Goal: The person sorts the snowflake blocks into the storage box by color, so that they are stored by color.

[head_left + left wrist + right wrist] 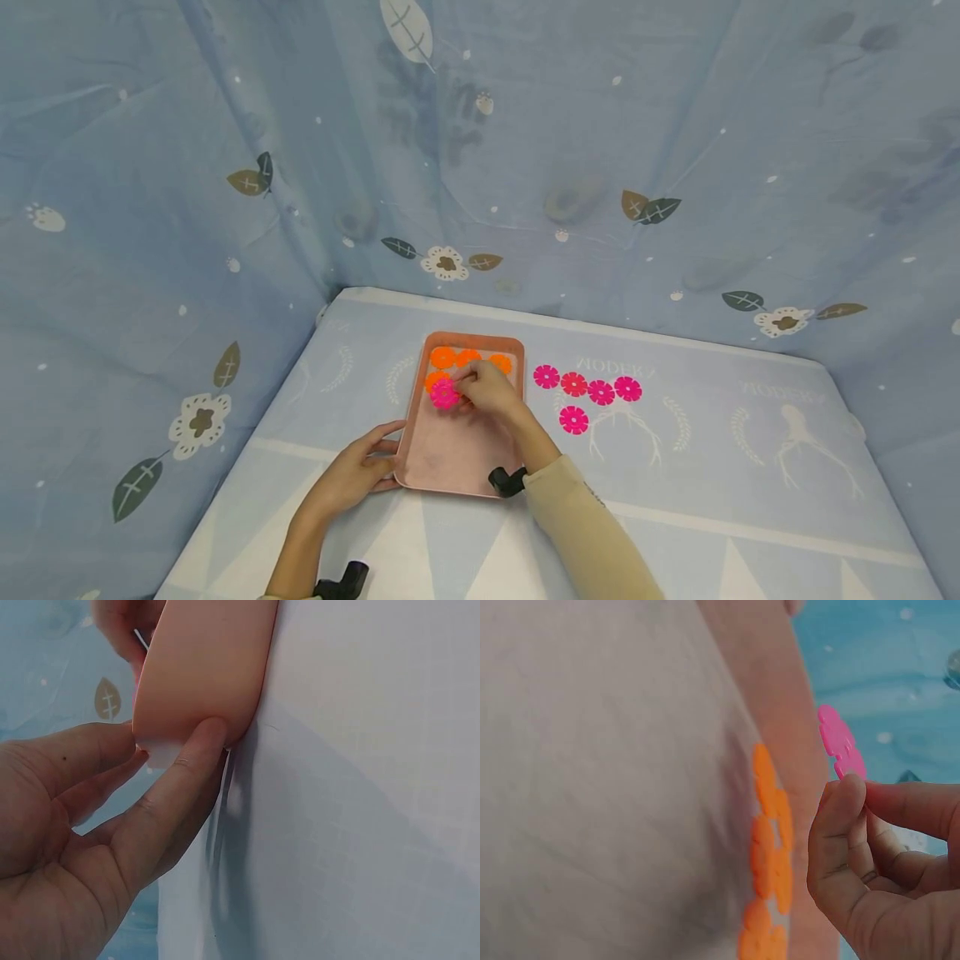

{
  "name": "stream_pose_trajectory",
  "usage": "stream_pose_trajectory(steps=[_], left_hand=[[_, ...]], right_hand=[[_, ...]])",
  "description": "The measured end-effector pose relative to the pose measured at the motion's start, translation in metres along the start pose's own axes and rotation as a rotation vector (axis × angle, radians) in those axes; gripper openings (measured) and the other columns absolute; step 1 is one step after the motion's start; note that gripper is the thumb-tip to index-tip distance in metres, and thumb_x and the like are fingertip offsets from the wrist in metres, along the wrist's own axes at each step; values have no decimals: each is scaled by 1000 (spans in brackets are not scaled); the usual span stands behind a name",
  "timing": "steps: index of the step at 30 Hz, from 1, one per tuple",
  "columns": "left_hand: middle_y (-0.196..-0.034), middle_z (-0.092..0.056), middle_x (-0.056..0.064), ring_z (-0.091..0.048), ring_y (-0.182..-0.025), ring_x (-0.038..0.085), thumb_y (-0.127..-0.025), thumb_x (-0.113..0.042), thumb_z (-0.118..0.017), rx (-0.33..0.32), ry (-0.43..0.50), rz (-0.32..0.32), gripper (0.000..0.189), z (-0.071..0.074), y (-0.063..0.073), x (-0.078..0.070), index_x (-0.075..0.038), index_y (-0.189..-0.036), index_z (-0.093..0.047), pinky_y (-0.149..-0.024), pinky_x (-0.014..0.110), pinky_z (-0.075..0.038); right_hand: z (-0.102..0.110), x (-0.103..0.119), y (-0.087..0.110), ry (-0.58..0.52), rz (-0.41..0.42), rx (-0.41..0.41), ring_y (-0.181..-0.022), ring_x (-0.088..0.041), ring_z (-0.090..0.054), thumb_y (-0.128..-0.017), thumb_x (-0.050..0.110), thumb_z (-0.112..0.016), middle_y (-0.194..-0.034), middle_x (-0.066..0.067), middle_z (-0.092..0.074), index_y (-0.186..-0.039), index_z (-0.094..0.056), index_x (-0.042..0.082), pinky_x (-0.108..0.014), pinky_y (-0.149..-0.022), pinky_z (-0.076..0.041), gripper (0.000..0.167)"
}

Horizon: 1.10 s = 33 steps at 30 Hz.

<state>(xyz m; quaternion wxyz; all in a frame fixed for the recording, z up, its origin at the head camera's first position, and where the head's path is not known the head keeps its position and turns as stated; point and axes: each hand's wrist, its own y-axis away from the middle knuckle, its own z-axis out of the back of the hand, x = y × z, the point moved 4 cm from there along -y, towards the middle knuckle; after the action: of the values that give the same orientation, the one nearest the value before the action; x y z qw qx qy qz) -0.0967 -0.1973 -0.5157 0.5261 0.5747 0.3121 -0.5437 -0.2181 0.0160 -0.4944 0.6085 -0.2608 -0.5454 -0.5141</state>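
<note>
My right hand (487, 388) is over the upper part of a pink tray (450, 450), pinching a pink notched flower-shaped disc (445, 394) between thumb and fingertips. In the right wrist view the pink disc (841, 742) is tilted, seen nearly edge-on, above the tray floor. Several orange discs of the same shape (443, 357) lie in the tray's far end, partly covered by the hand. At the tray's left side, my left hand (352, 473) holds the edge. The left wrist view has the thumb (176, 769) against the tray's outer wall (206, 667) and other fingers at its rim.
Right of the tray, several pink and reddish notched discs (573, 420) lie flat on the patterned tablecloth (720, 467). Blue printed fabric (525, 167) hangs behind and to the left of the table.
</note>
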Motion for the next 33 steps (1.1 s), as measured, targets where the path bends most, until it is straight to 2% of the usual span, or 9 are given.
stream_pose_trajectory(steps=[9, 14, 23, 27, 33], left_hand=[[-131, -52, 29, -65, -103, 36, -100, 1, -53, 13, 2, 4, 53, 0, 0, -2, -3, -151, -39, -79, 38, -60], [-132, -51, 30, -65, -104, 37, -100, 1, -53, 23, 17, 5, 53, 0, 0, -2, -3, -152, -38, -80, 40, -60], [-132, -51, 31, -66, -102, 36, -100, 0, -54, 25, 14, 6, 53, 0, 0, -3, -2, -151, -39, -80, 40, -60], [-133, -51, 30, -66, -102, 35, -100, 0, -55, 25, 14, 6, 53, 0, 0, -2, -4, -151, -40, -80, 40, -60], [-132, -51, 29, -66, -100, 35, -100, -1, -56, 13, 17, 9, 53, 1, 0, 0, -5, -151, -40, -79, 40, -60]], right_hand=[[-23, -9, -7, -19, -77, 55, -58, -26, -66, -94, -1, -64, -73, -15, -64, -92, -65, -3, -39, -60, -61, 3], [-27, -10, -7, 8, -93, 76, -58, -25, -65, -93, -4, -63, -76, -17, -64, -90, -65, -3, -37, -59, -61, 4], [-27, -8, -5, 44, -120, 77, -64, -31, -69, -93, 0, -68, -77, -17, -64, -93, -65, -3, -37, -60, -61, 4], [-22, -1, 1, 116, -96, 82, -69, -34, -70, -95, 2, -66, -79, -18, -66, -96, -65, -2, -38, -62, -62, 4], [3, 23, 19, 225, 28, 57, -78, -34, -69, -96, 5, -65, -84, -9, -65, -106, -66, -3, -36, -66, -61, 12]])
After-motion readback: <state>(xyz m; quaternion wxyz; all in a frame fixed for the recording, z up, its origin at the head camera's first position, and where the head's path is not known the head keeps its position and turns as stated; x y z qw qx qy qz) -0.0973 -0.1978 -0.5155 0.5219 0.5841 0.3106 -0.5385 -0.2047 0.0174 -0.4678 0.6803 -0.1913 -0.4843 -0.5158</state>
